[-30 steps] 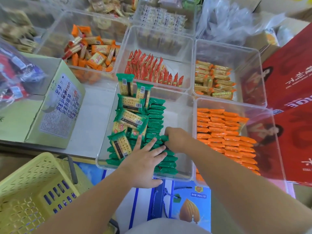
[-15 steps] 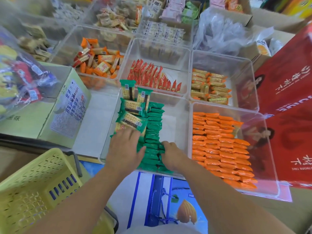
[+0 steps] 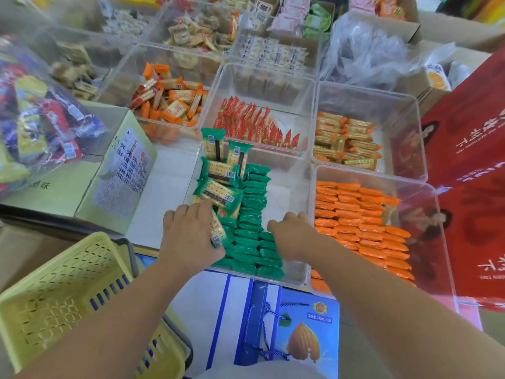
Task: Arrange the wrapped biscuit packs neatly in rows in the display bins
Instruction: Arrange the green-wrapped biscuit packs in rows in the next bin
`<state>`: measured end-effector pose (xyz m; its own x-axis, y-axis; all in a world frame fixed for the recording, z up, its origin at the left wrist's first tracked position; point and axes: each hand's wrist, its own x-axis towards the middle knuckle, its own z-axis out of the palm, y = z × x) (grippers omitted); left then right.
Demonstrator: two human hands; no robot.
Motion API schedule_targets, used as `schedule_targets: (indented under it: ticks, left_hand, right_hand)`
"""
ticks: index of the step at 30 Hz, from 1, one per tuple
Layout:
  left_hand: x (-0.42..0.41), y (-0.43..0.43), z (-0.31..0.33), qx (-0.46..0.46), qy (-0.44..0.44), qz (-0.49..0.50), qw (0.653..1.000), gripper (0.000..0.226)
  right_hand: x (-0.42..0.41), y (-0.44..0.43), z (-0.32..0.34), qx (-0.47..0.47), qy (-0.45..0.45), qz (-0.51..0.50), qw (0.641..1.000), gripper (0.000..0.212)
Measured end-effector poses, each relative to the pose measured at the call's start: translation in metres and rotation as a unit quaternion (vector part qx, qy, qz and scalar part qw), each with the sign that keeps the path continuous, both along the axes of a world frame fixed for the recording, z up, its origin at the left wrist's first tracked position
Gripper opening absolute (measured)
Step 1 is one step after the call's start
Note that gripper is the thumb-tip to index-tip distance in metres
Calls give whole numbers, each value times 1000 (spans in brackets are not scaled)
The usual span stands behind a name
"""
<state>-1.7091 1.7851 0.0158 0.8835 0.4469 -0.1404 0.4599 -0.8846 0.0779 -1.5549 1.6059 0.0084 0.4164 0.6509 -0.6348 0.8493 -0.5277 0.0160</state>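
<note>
Left hand (image 3: pixel 188 236) curling over loose green packs (image 3: pixel 218 192), 9 o'clock side of bin (image 3: pixel 289 192). Right hand (image 3: pixel 289 233) pressing against row (image 3: pixel 251 214) from 3 o'clock, fingers hidden, grip untellable. Judging packs light, slick, crumbly; taking by long edges.

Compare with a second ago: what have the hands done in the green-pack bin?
The left hand, fingers spread at the bin's near end before, slid forward onto the loose green packs, fingers now together. The right hand stays against the upright green rows. The bin and neighbouring orange packs look unchanged.
</note>
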Motion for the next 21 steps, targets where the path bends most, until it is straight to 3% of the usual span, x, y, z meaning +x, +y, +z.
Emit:
schedule_targets:
  ticks: [2,4,7,10,13,17,21]
  left_hand:
    - [6,-9,9,-105,-95,44,989,92]
    - [21,-21,17,-252,-142,78,954,83]
    - [60,-33,20,-425,-101,55,898,70]
    - [102,-37,10,-511,-11,40,859,61]
    - [136,-40,0,-496,41,23,867,52]
    - [163,-46,-14,-352,129,-92,922,49]
    - [170,-57,-20,-245,212,-199,925,44]
  right_hand:
    - [-1,-11,-5,16,-24,22,999,40]
    - [-6,-22,-9,36,-42,40,998,48]
    - [-10,-34,-14,64,-46,48,996,60]
    - [-11,-45,-18,95,-51,60,992,68]
    - [-13,-50,-22,121,-52,63,989,72]
    - [-14,-51,-28,143,-67,52,986,67]
    - [-14,-51,-27,152,-66,57,984,56]
